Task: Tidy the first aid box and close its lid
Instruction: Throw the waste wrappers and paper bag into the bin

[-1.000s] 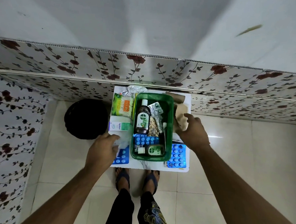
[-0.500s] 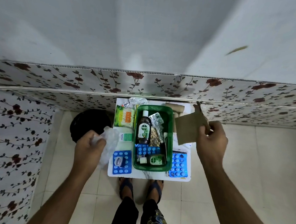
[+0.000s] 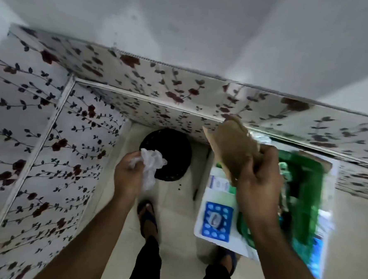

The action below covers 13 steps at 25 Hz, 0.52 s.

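My left hand grips a crumpled clear plastic wrapper just over the near edge of a black round bin on the floor. My right hand holds a brown paper piece up in the air, left of the green first aid box. The box stands open on a small white table, blurred and partly hidden by my right arm. A blue blister pack and a white medicine carton lie on the table left of the box.
Floral panelled walls close in at the left and behind the bin. My feet in sandals stand on the pale tiled floor between bin and table. Another blue pack lies at the table's right edge.
The view has swung left toward the bin. Both hands moved left with it: the left carried the plastic wrapper over the bin, the right brought the brown paper across the table's left side.
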{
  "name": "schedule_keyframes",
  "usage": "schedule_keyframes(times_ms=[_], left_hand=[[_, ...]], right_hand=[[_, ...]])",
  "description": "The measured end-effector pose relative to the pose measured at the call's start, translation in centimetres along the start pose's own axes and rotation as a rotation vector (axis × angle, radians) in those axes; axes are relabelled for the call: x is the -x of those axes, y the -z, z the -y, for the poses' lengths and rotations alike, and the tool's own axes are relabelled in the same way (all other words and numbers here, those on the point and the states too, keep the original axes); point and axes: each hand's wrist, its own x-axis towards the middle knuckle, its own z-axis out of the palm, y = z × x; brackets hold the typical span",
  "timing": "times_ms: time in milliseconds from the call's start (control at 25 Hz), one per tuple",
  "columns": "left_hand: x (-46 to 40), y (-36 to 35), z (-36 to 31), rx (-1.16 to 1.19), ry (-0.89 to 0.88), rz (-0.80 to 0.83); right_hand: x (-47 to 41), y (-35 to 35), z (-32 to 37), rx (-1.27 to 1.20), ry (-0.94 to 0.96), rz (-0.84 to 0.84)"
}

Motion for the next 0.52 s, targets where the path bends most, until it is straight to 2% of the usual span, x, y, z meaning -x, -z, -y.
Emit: schedule_keyframes(times_ms=[160, 280, 400, 520], left_hand=[[-10.4, -1.2, 7.1, -0.100, 0.042, 0.087], [-18.9, -3.5, 13.6, -0.116, 0.173, 0.161], [-24.0, -5.4, 18.9, -0.114, 0.290, 0.245], [-27.5, -6.8, 22.4, -0.147, 0.370, 0.327]], right_hand=[[-1.1, -12.7, -1.4, 0.236, 0.086, 0.227], [-1.7, -23.9, -6.2, 0.445, -0.017, 0.369], [-2.0, -32.1, -11.8, 0.559, -0.148, 0.421], [-3.3, -37.8, -17.6, 0.592, -0.180, 0.422]])
